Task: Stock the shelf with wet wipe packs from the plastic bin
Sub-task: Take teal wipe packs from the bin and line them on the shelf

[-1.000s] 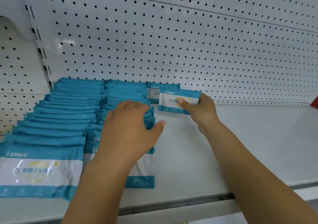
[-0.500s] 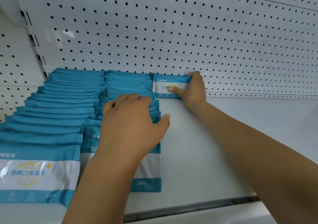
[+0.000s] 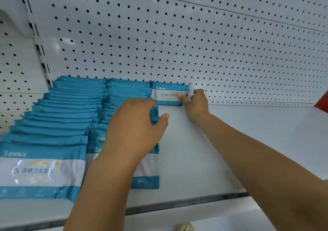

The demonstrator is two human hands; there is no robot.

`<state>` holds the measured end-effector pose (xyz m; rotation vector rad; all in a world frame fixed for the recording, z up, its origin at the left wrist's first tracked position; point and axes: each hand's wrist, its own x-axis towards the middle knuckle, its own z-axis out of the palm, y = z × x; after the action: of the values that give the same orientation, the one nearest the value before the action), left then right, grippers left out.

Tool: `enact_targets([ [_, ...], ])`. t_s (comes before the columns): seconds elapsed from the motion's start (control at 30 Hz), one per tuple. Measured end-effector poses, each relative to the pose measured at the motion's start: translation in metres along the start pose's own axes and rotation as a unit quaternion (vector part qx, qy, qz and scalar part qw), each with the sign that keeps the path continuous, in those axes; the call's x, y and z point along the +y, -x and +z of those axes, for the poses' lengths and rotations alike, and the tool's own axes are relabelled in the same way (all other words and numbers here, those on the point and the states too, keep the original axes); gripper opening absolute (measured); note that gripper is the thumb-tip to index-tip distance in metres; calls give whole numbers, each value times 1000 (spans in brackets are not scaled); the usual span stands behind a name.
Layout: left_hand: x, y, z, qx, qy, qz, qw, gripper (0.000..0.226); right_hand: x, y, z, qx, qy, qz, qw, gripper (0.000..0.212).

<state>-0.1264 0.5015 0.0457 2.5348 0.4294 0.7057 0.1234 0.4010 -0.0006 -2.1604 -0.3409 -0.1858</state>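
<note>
Head view: right hand (image 3: pixel 197 104) is pressing its thumb on the wet wipe pack (image 3: pixel 166 88), seating it against the pegboard (image 3: pixel 195 44). Its fingers (image 3: pixel 199 93) are curling loosely just beside the pack, gripping nothing. Left hand (image 3: pixel 131 129) is lying flat, fingers relaxed, over the neighbouring row (image 3: pixel 124 88), likely steadying it.

We identify two bare hands: the left hand (image 3: pixel 134 129) and the right hand (image 3: pixel 197 104). Each continues into a bare forearm, uncovered as far as the frame edge. We note short, plain nails on both thumbs. Knuckle creases are faintly visible.
</note>
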Motion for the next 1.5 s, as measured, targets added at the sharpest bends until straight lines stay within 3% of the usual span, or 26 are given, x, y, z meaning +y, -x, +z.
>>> enact_targets([
  [0.1,14,11,5,32,48,41,997,46,7,20,-27,-18,51,-17,998,65],
  [0.2,33,24,16,40,72,86,993,44,16,48,-66,-47,115,-55,991,60],
  [0.37,69,56,39,0,48,134,990,51,40,113,-150,-100,234,-113,960,67],
  [0.53,125,83,64,-63,83,181,978,50,90,180,-240,-63,279,-115,951,66],
  [0.8,245,150,124,-173,146,251,941,50,189,293,-366,24,306,27,951,64],
  [0.97,255,196,184,-233,144,283,919,47,246,349,-409,26,292,170,941,54],
  [1.03,240,216,206,-279,132,274,911,48,265,368,-416,-26,280,206,937,50],
  [1.17,236,234,238,-380,64,295,874,66,302,389,-414,-211,278,231,908,58],
  [1.27,247,230,257,-405,28,340,848,69,323,384,-403,-260,302,206,894,68],
  [1.37,243,231,277,-442,-44,350,825,72,338,373,-388,-319,373,167,855,76],
  [1.5,243,238,293,-508,-55,326,795,71,354,361,-376,-364,418,125,823,69],
])
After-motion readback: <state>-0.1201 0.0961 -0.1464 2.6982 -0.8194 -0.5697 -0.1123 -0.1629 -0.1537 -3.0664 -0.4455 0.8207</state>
